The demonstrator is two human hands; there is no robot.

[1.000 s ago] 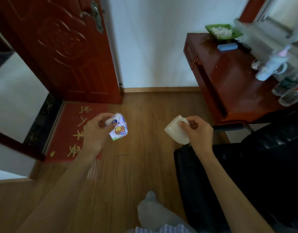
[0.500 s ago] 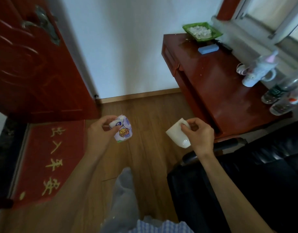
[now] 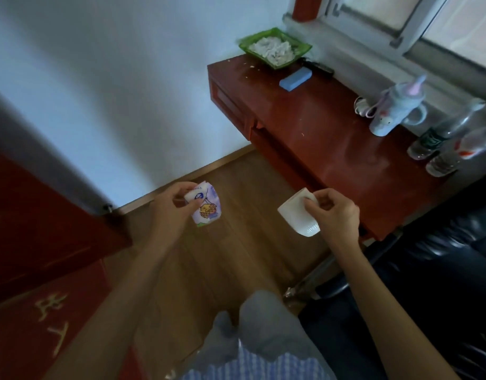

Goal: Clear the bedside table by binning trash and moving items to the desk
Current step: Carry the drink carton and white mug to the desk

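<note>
Head camera showed the left hand (image 3: 172, 208) with its fingers closed around a small printed packet (image 3: 206, 208), held over the wooden floor (image 3: 244, 259). The right hand (image 3: 332, 212) gripped a white cup (image 3: 298, 215), tilted, near the front edge of the red desk (image 3: 318, 138).
</note>
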